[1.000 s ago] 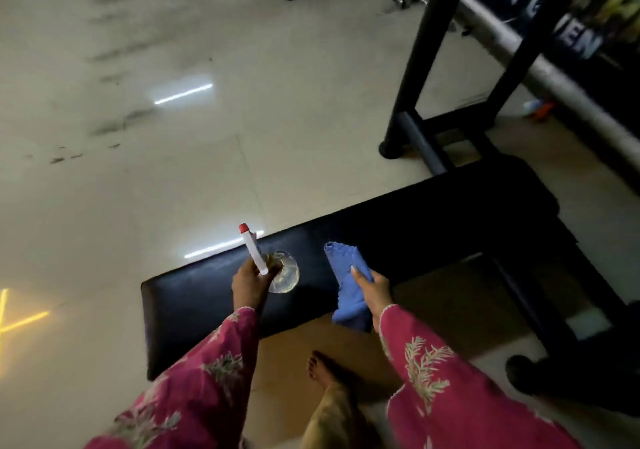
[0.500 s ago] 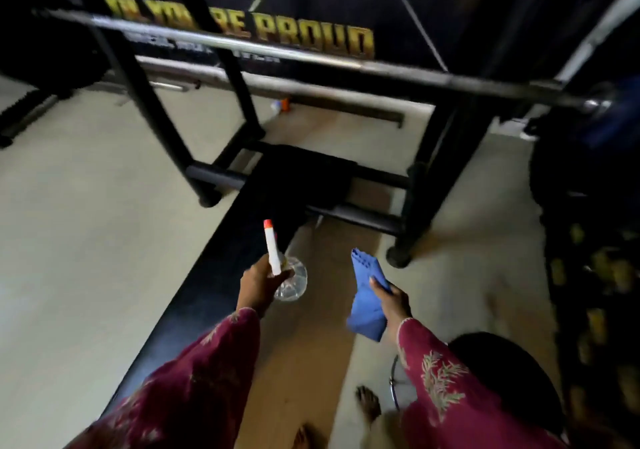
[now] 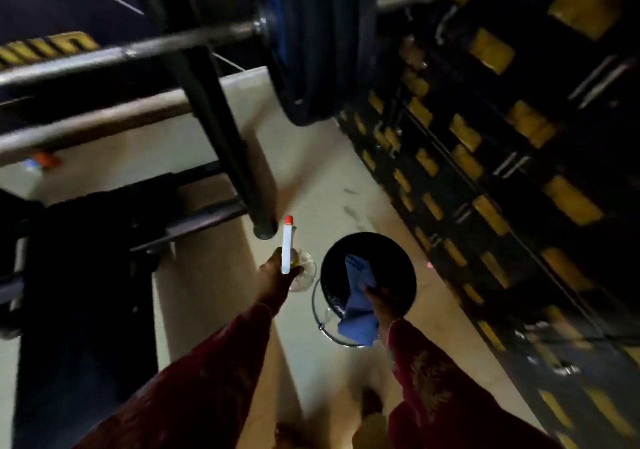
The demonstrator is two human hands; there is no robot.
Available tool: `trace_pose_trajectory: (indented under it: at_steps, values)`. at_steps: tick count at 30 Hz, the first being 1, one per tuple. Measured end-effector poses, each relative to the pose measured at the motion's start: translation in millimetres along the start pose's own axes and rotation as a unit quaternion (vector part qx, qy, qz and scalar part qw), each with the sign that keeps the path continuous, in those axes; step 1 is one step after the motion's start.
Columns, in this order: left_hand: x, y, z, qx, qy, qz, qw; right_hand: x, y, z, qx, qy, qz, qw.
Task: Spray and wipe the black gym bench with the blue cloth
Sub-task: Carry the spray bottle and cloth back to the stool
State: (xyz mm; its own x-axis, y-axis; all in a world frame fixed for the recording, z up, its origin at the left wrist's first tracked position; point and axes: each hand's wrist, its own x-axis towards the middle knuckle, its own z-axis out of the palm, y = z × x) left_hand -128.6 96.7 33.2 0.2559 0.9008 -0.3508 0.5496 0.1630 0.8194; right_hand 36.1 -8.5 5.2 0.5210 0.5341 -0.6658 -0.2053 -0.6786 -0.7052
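- The right hand (image 3: 381, 301) had its fingers pinched on the blue cloth (image 3: 358, 304), which hung over a black bucket (image 3: 398, 268).
- The left hand (image 3: 278, 273) had fingers wrapped around a spray bottle (image 3: 287, 252).
- The black worktop (image 3: 86, 292) lay left, apart from both hands.

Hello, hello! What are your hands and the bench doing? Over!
Left hand gripping spray bottle. Right hand gripping blue cloth, above black bucket. Bench left, untouched. Nothing in the way.
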Motion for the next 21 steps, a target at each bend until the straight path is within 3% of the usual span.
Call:
trace_pose_trajectory:
  at_steps: [8, 13, 21]
  values:
    - [68, -27, 151, 0.027, -0.050, 0.013, 0.998, 113, 61, -63, 0.055, 0.028, 0.072, 0.996]
    - [99, -47, 189, 0.023, -0.002, 0.016, 1.000, 190, 77, -56, 0.102, -0.029, 0.103, 0.989]
    - [114, -61, 197, 0.050, -0.016, 0.056, 0.997, 250, 104, -64, -0.093, 0.003, 0.043, 0.995]
